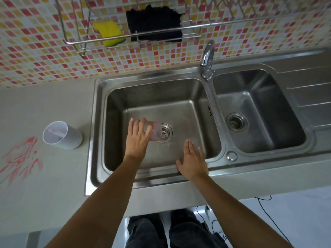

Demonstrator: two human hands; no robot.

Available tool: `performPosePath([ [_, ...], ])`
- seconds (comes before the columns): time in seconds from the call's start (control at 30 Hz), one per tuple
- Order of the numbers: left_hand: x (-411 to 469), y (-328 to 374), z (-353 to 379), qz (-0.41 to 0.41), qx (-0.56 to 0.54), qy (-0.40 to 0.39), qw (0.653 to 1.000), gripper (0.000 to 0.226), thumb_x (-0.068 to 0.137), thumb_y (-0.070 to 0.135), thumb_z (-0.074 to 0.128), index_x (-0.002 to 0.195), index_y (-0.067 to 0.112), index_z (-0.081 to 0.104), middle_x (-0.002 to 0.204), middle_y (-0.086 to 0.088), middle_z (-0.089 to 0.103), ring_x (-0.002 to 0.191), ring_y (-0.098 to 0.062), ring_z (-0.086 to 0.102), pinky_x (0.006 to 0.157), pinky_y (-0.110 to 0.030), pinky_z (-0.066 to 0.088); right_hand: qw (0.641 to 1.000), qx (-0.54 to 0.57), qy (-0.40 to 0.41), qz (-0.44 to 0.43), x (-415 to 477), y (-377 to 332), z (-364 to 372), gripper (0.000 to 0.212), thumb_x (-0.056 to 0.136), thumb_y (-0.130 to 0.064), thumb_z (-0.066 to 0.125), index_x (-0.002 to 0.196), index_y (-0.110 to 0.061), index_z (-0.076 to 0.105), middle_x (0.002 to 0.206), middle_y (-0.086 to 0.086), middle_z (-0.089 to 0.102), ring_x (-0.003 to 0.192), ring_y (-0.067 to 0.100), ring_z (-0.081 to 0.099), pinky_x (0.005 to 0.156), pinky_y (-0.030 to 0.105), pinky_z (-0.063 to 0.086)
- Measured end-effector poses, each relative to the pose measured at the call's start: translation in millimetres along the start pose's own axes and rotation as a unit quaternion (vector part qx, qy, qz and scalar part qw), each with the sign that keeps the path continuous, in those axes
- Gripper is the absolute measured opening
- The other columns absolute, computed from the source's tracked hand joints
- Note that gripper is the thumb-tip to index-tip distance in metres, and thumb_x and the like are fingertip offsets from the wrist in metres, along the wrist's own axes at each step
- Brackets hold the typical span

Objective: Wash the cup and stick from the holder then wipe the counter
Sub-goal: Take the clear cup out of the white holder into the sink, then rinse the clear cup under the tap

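Nearest, at 6 o'clock of the left basin, the right hand (192,163) lies flat on the front rim of the stainless steel double sink (161,178), its fingers straight and holding nothing. Just beyond, at the basin's centre, the left hand (138,138) has its fingers curled round the clear plastic cup (157,130). The cup is tipped on its side with its mouth towards 3 o'clock, over the round metal drain strainer (167,132).

At 9 o'clock, on the grey desk (44,194), the white cylindrical holder (60,136) contains the pale pink stick (57,133), and red smears (23,158) stain the desk beside it. At 1 o'clock stands the chrome tap (207,54); no water shows. Farthest, at 12 o'clock, a wire wall rack (125,35) carries a yellow sponge (109,32) and a black cloth (154,24).

The step in hand looks like emptying or rinsing the cup. Next, the free right hand likely needs to reach the tap or the sponge, with the cup kept over the basin.
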State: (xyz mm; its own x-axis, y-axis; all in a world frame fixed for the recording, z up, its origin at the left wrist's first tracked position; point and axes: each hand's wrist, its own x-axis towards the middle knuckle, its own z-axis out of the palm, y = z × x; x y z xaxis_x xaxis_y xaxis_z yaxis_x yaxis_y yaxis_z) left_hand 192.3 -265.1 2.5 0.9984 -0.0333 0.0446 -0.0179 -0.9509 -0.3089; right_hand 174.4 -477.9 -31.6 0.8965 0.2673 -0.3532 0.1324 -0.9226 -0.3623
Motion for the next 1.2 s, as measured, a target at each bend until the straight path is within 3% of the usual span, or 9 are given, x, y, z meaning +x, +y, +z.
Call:
performPosePath([
  [0.13,27,14,-11,-0.094,-0.113,0.051,0.988,0.056,0.07,0.012,0.074,0.12,0.008,0.049,0.114,-0.018,0.055,0.107,-0.037,0.055,0.114,-0.058,0.026,0.965,0.253,0.066,0.03,37,11,-37,0.071,0.098,-0.03,0.052,0.155,-0.018,0.012,0.162,-0.006,0.009,0.147,0.018,0.017,0.115,0.027,0.013],
  [0.27,68,39,-35,-0.116,-0.222,0.037,0.967,0.069,0.071,0.032,0.079,0.127,0.008,0.047,0.118,-0.012,0.054,0.112,-0.033,0.056,0.115,-0.06,0.021,0.923,0.325,0.183,0.091,105,36,-105,0.068,0.097,-0.025,0.052,0.154,-0.021,0.015,0.159,0.001,0.024,0.144,0.022,0.028,0.117,0.035,0.023],
  [0.37,96,55,-55,-0.122,-0.317,0.023,0.94,0.068,0.074,0.03,0.074,0.131,0.01,0.043,0.124,-0.008,0.05,0.126,-0.03,0.043,0.117,-0.059,0.012,0.904,0.371,0.192,0.089,152,48,-147,0.07,0.099,-0.029,0.05,0.155,-0.019,0.008,0.16,0.003,0.02,0.143,0.026,0.027,0.115,0.034,0.022],
  [0.6,147,73,-77,-0.096,-0.414,0.038,0.904,0.077,0.065,0.039,0.084,0.128,0.013,0.047,0.122,-0.004,0.057,0.118,-0.028,0.05,0.109,-0.052,0.03,0.955,0.267,0.133,-0.009,206,52,-169,0.04,0.096,-0.028,0.053,0.134,-0.022,0.045,0.116,-0.003,0.06,0.101,0.02,0.059,0.08,0.027,0.041],
  [0.67,156,74,-77,-0.088,-0.442,0.051,0.891,0.078,0.063,0.037,0.086,0.127,0.014,0.047,0.122,-0.004,0.059,0.117,-0.028,0.052,0.107,-0.053,0.032,0.977,0.177,0.106,-0.058,214,54,-165,0.042,0.086,-0.04,0.057,0.125,-0.024,0.05,0.118,0.005,0.062,0.111,0.031,0.059,0.089,0.038,0.049],
  [0.77,162,74,-78,-0.081,-0.47,0.037,0.878,0.081,0.067,0.033,0.085,0.134,0.017,0.042,0.129,-0.002,0.057,0.125,-0.025,0.049,0.115,-0.055,0.022,0.992,0.027,0.106,-0.061,228,62,-167,0.058,0.086,-0.029,0.063,0.139,-0.026,0.039,0.15,0.006,0.04,0.141,0.033,0.03,0.114,0.057,0.021],
  [0.83,165,75,-80,-0.077,-0.476,0.023,0.876,0.081,0.068,0.033,0.084,0.135,0.017,0.041,0.131,-0.001,0.056,0.127,-0.024,0.048,0.117,-0.054,0.016,0.991,-0.039,0.109,-0.068,239,68,-168,0.055,0.086,-0.023,0.065,0.136,-0.03,0.043,0.154,0.0,0.033,0.145,0.03,0.022,0.118,0.055,0.016],
  [1.03,176,89,-80,-0.085,-0.508,0.005,0.857,0.078,0.066,0.032,0.086,0.132,0.017,0.045,0.125,-0.001,0.059,0.121,-0.022,0.051,0.114,-0.051,0.024,0.983,-0.089,0.119,-0.109,261,77,-157,0.04,0.084,-0.021,0.067,0.122,-0.029,0.055,0.137,-0.001,0.053,0.137,0.025,0.036,0.116,0.046,0.028],
  [1.2,176,102,-82,-0.126,-0.592,0.003,0.796,0.081,0.062,0.033,0.086,0.131,0.017,0.046,0.125,0.001,0.057,0.122,-0.021,0.05,0.112,-0.05,0.032,0.975,-0.085,0.137,-0.154,256,75,-163,0.026,0.091,-0.014,0.06,0.115,-0.025,0.062,0.119,0.001,0.065,0.124,0.022,0.051,0.118,0.042,0.02],
])
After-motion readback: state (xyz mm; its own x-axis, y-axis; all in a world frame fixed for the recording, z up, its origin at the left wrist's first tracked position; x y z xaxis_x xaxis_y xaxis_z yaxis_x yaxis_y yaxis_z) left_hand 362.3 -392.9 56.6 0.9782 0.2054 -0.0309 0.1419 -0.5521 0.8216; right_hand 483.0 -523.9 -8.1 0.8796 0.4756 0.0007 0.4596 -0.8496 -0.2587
